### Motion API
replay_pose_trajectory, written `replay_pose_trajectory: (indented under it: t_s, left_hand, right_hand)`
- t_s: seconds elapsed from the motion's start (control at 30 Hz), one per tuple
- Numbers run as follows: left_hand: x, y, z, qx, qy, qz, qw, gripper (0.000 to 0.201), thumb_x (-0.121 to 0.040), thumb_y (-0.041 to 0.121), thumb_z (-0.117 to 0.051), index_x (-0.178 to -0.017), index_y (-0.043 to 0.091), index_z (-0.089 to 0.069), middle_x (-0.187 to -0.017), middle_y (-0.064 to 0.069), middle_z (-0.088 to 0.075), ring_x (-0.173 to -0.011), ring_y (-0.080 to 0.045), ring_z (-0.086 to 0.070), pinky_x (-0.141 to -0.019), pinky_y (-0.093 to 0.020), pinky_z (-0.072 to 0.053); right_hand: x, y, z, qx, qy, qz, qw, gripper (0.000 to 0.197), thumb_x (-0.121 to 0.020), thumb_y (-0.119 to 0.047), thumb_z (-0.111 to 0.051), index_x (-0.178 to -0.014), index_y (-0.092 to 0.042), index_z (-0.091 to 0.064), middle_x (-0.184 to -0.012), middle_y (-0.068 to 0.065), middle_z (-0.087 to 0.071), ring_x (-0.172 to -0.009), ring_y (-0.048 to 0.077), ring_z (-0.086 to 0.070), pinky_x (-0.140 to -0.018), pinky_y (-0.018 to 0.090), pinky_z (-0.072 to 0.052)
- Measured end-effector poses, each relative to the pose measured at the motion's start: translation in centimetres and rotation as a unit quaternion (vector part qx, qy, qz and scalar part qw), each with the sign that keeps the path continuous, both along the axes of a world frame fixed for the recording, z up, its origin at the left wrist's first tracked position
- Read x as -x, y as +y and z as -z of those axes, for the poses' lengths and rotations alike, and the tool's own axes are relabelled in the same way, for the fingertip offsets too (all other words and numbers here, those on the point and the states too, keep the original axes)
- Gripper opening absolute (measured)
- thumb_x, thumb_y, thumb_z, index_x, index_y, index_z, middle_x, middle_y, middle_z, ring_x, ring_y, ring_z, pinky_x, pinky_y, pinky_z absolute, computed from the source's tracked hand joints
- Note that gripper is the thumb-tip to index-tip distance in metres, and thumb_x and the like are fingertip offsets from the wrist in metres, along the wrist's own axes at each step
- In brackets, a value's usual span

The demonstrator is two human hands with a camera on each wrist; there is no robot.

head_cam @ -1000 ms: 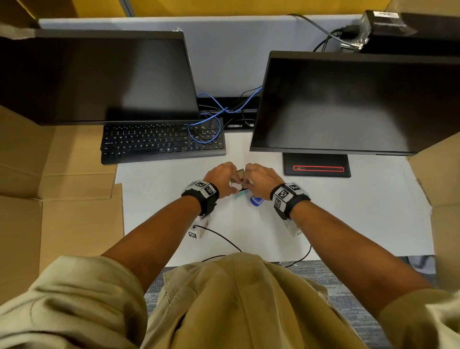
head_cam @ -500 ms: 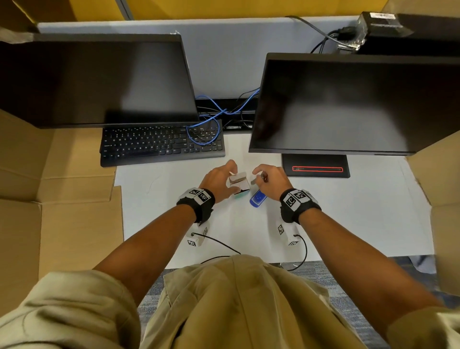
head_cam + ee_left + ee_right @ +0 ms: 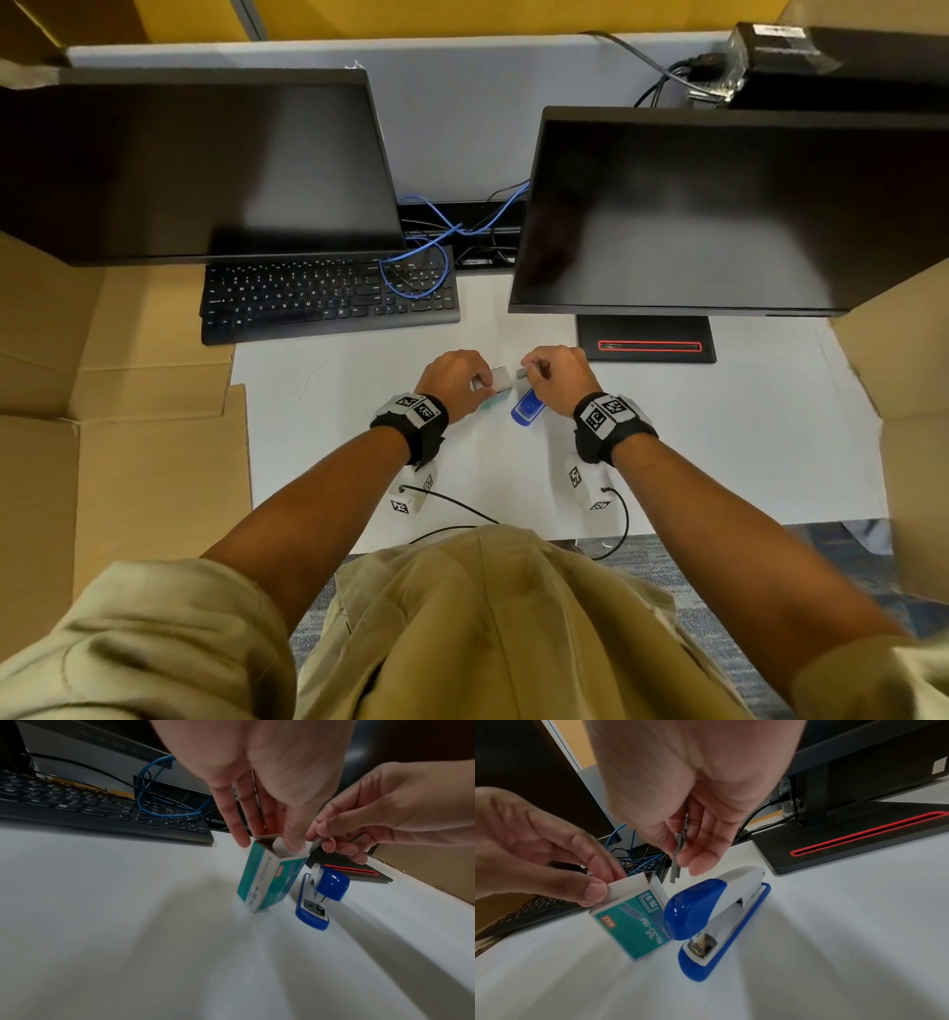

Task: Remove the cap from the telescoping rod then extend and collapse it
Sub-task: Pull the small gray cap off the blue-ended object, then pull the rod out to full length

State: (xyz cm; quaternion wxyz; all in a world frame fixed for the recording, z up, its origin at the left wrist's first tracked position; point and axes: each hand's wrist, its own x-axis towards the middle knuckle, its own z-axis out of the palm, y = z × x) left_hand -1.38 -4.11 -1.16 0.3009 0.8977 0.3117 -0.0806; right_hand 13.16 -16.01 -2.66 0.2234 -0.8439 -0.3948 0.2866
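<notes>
No telescoping rod or cap shows in any view. A teal staple box (image 3: 634,923) stands upright on the white desk (image 3: 719,437), its top flap open. My left hand (image 3: 480,380) pinches the box at that open top. A short grey strip of staples (image 3: 677,858) hangs from my right hand (image 3: 531,372), pinched between thumb and fingers just right of the box opening. Right of the box lies a blue and white stapler (image 3: 718,912), directly below the strip and closed.
A black keyboard (image 3: 328,298) lies at the back left under a dark monitor (image 3: 195,164). A second monitor (image 3: 719,216) on a red-lined base (image 3: 647,339) stands at the back right. Cardboard flaps (image 3: 102,411) flank the desk; blue cables (image 3: 426,257) loop behind.
The hands were together at the box and have parted. My right hand has drawn the staple strip out of the box and to the right; the left still holds the box.
</notes>
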Motion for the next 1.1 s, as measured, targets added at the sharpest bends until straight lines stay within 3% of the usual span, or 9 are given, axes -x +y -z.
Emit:
replay_pose_trajectory:
  t_s: [0.13, 0.2, 0.37, 0.43, 0.63, 0.73, 0.87, 0.97, 1.1]
  left_hand:
    - [-0.1, 0.0, 0.3, -0.004, -0.001, 0.016, 1.000, 0.017, -0.085, 0.025, -0.070, -0.096, 0.013, -0.072, -0.109, -0.004, -0.068, -0.097, -0.022, -0.061, -0.081, -0.026, -0.048]
    - [-0.2, -0.1, 0.4, -0.009, -0.005, 0.026, 1.000, 0.017, -0.084, 0.025, -0.071, -0.094, 0.012, -0.074, -0.108, -0.004, -0.067, -0.097, -0.022, -0.062, -0.082, -0.029, -0.051]
    - [0.0, -0.2, 0.8, -0.013, 0.011, 0.046, 0.999, 0.026, -0.082, 0.030, -0.073, -0.103, 0.014, -0.075, -0.133, 0.000, -0.056, -0.108, -0.023, -0.059, -0.092, -0.032, -0.049]
    - [0.2, -0.1, 1.0, -0.022, 0.029, 0.073, 0.997, 0.030, -0.083, 0.029, -0.071, -0.109, 0.013, -0.071, -0.132, -0.003, -0.058, -0.112, -0.025, -0.059, -0.096, -0.033, -0.047]
    - [1.8, 1.1, 0.9, -0.084, 0.096, 0.065, 0.990, 0.010, -0.077, 0.020, -0.066, -0.085, 0.015, -0.067, -0.107, -0.004, -0.061, -0.092, -0.030, -0.063, -0.073, -0.033, -0.050]
    - [2.7, 2.2, 0.3, -0.095, 0.146, 0.048, 0.983, 0.012, -0.075, 0.020, -0.067, -0.085, 0.013, -0.066, -0.104, -0.006, -0.057, -0.090, -0.031, -0.062, -0.070, -0.033, -0.047]
    - [3.0, 3.1, 0.0, -0.113, 0.214, 0.052, 0.969, 0.039, -0.075, 0.035, -0.072, -0.105, 0.013, -0.063, -0.113, -0.007, -0.059, -0.099, -0.029, -0.063, -0.083, -0.038, -0.053]
    - [2.6, 3.3, -0.3, -0.134, 0.250, 0.058, 0.957, 0.058, -0.077, 0.051, -0.068, -0.119, 0.014, -0.057, -0.118, -0.008, -0.060, -0.107, -0.028, -0.061, -0.088, -0.039, -0.051]
    - [1.0, 3.0, -2.0, -0.158, 0.181, 0.067, 0.968, 0.049, -0.088, 0.049, -0.057, -0.114, 0.008, -0.060, -0.116, -0.010, -0.060, -0.108, -0.030, -0.059, -0.088, -0.040, -0.049]
  right_hand:
    - [0.1, -0.1, 0.0, 0.008, 0.003, 0.004, 1.000, 0.021, -0.092, -0.016, -0.055, -0.108, -0.008, -0.067, -0.106, 0.011, -0.072, -0.103, 0.026, -0.061, -0.089, 0.037, -0.050]
    - [0.1, -0.1, 0.0, 0.013, 0.008, 0.011, 1.000, 0.021, -0.090, -0.017, -0.059, -0.107, -0.009, -0.067, -0.101, 0.011, -0.072, -0.100, 0.026, -0.063, -0.088, 0.035, -0.050]
    - [0.0, -0.1, 0.1, 0.001, 0.015, 0.033, 0.999, 0.019, -0.089, -0.018, -0.064, -0.106, -0.010, -0.068, -0.096, 0.011, -0.071, -0.096, 0.024, -0.062, -0.086, 0.033, -0.049]
    - [0.0, -0.1, -0.1, -0.005, 0.023, 0.040, 0.999, 0.019, -0.088, -0.020, -0.066, -0.101, -0.008, -0.069, -0.095, 0.010, -0.070, -0.090, 0.021, -0.060, -0.084, 0.032, -0.050]
    - [-1.2, -0.7, 0.1, -0.025, 0.022, 0.071, 0.997, 0.028, -0.089, -0.035, -0.064, -0.079, -0.009, -0.063, -0.080, 0.007, -0.069, -0.076, 0.023, -0.063, -0.072, 0.036, -0.055]
    - [-1.6, -1.0, 0.3, -0.030, 0.041, 0.081, 0.995, 0.023, -0.088, -0.029, -0.065, -0.079, -0.009, -0.058, -0.083, 0.009, -0.071, -0.080, 0.021, -0.065, -0.073, 0.036, -0.055]
    - [-1.6, -1.6, 0.3, -0.017, 0.075, 0.079, 0.994, 0.024, -0.080, -0.022, -0.076, -0.079, -0.006, -0.059, -0.078, 0.015, -0.067, -0.078, 0.026, -0.067, -0.069, 0.035, -0.057]
    - [-1.9, -2.5, 0.4, -0.024, 0.102, 0.073, 0.992, 0.024, -0.078, -0.017, -0.078, -0.087, -0.004, -0.060, -0.081, 0.014, -0.066, -0.073, 0.021, -0.068, -0.062, 0.026, -0.055]
    - [-2.3, -3.5, 0.3, -0.052, 0.189, 0.084, 0.977, 0.028, -0.078, -0.001, -0.075, -0.103, -0.005, -0.062, -0.085, 0.021, -0.069, -0.077, 0.035, -0.071, -0.064, 0.037, -0.062]
